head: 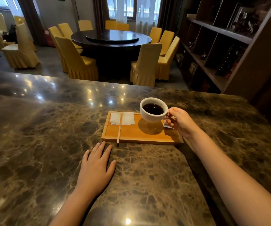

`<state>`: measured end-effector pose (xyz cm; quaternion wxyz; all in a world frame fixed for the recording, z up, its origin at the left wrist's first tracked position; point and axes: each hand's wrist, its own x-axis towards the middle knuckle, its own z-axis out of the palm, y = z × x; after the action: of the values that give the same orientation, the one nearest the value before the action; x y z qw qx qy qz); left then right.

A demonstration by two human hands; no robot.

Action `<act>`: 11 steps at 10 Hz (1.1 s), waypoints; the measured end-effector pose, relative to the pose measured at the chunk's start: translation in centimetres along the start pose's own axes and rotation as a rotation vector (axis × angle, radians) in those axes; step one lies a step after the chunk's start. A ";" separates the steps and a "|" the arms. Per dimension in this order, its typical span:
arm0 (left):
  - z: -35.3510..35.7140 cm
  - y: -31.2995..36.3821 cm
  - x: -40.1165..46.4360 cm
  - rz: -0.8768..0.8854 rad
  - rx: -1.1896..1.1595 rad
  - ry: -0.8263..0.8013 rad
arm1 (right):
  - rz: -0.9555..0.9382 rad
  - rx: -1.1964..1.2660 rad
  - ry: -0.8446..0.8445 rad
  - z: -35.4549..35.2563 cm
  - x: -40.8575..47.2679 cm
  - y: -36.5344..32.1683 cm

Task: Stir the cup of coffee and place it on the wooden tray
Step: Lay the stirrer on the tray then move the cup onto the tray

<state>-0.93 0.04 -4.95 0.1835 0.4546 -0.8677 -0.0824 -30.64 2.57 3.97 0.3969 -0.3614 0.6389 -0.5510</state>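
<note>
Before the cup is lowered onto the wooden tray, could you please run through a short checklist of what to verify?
1. Grip: the right hand holds the cup by its handle. Ok.
2. Cup level: the coffee sits below the rim, with no spill visible. Ok.
3. Landing spot: the bare part of the wooden tray under the cup, where its shadow falls, is free. Ok.
4. Clearance: the napkin and stir stick lie at the tray's left end, apart from that spot. Ok.
5. Stick position: its near end overhangs the tray edge, close to the left hand, which rests flat on the counter. Not ok.
6. Stirring done: cannot tell.
</note>
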 end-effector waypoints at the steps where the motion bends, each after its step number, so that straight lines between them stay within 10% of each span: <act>1: 0.0 0.0 0.1 -0.002 0.007 -0.004 | 0.023 -0.005 -0.017 0.0 0.9 1.0; 11: -0.1 0.0 0.1 -0.002 -0.012 -0.006 | 0.013 -0.207 0.102 0.8 0.8 1.9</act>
<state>-0.96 -0.04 -4.87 0.1835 0.4542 -0.8672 -0.0894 -30.28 1.80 1.90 0.3280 -0.3677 0.7142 -0.4971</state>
